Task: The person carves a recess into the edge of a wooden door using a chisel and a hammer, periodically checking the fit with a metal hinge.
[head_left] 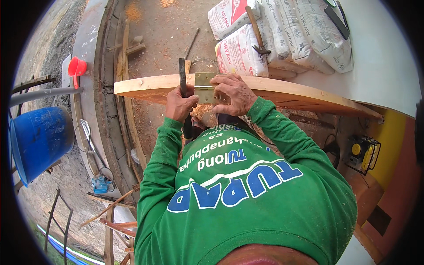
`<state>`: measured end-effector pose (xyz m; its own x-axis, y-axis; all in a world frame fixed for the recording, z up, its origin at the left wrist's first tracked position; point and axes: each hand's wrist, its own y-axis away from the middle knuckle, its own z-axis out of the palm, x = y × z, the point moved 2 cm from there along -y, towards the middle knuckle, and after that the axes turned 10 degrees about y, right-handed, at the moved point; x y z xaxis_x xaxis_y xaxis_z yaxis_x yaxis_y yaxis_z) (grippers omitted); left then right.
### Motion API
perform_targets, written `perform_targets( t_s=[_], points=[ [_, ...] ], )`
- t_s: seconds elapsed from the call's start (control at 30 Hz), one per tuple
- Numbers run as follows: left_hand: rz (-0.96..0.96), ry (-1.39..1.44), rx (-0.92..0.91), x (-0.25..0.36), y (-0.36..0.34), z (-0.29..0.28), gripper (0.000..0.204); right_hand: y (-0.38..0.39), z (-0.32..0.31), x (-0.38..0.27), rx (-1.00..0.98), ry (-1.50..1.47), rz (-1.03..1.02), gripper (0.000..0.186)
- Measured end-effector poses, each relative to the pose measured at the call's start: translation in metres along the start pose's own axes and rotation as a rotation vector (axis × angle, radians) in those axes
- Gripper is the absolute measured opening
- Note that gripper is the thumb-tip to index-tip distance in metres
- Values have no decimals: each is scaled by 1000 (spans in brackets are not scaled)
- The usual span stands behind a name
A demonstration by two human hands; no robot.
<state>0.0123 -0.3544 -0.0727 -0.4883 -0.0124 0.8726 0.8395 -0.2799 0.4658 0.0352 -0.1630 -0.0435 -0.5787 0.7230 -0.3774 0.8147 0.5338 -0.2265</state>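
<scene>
A metal hinge (204,90) lies against the upper edge of a long wooden board (145,86) that runs across my front. My left hand (180,104) is closed on a long dark bar-like tool (182,70), upright just left of the hinge, with the thumb near the hinge's left edge. My right hand (233,95) has its fingers curled over the hinge's right side, pressing on it at the board. Wood shavings (204,111) show below. The lower end of the dark tool passes behind my left hand.
Behind the board are stacked sacks (309,35) with a hammer (258,39). At left stand a red dipper (77,67), a blue drum (42,141), a blue jug (101,183) and loose wood strips (126,123). A yellow machine (362,152) sits at right.
</scene>
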Motion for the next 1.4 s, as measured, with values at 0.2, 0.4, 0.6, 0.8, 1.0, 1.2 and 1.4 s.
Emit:
perform_targets(
  t_s=[0.2,0.4,0.6,0.8,1.0,1.2,1.4],
  points=[
    [206,38,198,-24,-4,9,18,-11,20,25,-35,7,121,37],
    [196,136,166,-46,-3,11,18,-5,21,21,-10,17,100,47],
    [193,161,239,-36,-1,18,12,-7,17,21,-89,57,135,55],
    [135,43,187,-33,-2,14,12,-6,6,29,-146,86,199,58],
    [126,-69,160,-23,4,0,19,13,-8,66,-107,-284,441,49],
    [144,-130,225,-21,-3,1,31,-8,-2,52,-238,-375,451,33],
    [154,-302,239,-1,5,12,28,-7,7,45,-312,-314,521,41]
  ],
)
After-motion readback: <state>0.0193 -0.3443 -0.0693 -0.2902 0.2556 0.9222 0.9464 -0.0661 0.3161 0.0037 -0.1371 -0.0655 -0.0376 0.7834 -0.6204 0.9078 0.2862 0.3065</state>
